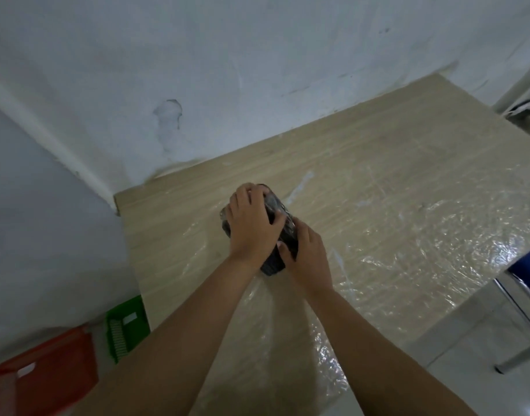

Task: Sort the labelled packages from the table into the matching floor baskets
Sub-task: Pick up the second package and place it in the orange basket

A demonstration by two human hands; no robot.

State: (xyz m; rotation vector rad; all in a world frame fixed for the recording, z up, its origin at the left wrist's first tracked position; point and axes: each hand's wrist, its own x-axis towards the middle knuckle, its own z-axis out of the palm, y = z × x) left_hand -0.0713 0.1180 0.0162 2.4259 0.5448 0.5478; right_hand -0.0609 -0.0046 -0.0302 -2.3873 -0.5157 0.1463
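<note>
A dark package (pixel 277 211) wrapped in shiny plastic lies on the wooden table (pixel 362 139), near its middle. My left hand (pixel 251 223) presses over the top of the package with fingers spread around it. My right hand (pixel 307 256) grips its near right end. Most of the package is hidden under the two hands, and no label shows. On the floor at the lower left stand a green basket (pixel 127 322) and an orange basket (pixel 47 376).
Clear plastic sheeting (pixel 423 235) covers much of the tabletop. White walls close in behind and to the left of the table. A blue chair with metal legs (pixel 525 295) stands at the right edge, on a pale tiled floor.
</note>
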